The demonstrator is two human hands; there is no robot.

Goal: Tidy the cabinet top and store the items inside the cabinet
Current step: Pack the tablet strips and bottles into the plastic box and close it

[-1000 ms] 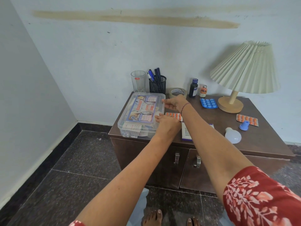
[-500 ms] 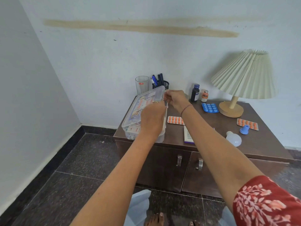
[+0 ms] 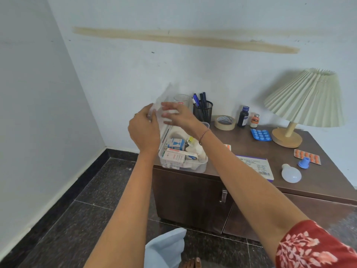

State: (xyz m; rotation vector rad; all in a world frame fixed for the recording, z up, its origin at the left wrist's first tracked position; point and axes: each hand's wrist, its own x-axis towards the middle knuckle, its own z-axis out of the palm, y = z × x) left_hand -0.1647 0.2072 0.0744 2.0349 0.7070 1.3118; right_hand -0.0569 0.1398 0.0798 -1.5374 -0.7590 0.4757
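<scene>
A clear plastic box (image 3: 201,165) full of medicine packets stands open at the left end of the brown cabinet top (image 3: 251,149). Its clear lid (image 3: 163,99) is lifted off and tilted up on edge above the box's left side, blurred by motion. My left hand (image 3: 144,130) grips the lid's near edge and my right hand (image 3: 177,117) holds it from the right. On the top lie an orange pill strip (image 3: 228,147), a blue pill strip (image 3: 260,134), another orange strip (image 3: 307,156), a flat white and purple box (image 3: 255,168), a white bulb (image 3: 291,173) and a blue cap (image 3: 304,162).
At the back stand a drinking glass (image 3: 181,99), a black mesh pen holder (image 3: 202,111), a tape roll (image 3: 225,122), a dark bottle (image 3: 243,117) and a small orange bottle (image 3: 254,120). A pleated lamp (image 3: 305,97) fills the right rear. Two cabinet doors (image 3: 189,198) below are closed.
The lid went from flat on the box to one side raised, and is now lifted clear and swung up to the left in both hands. The box's contents are uncovered.
</scene>
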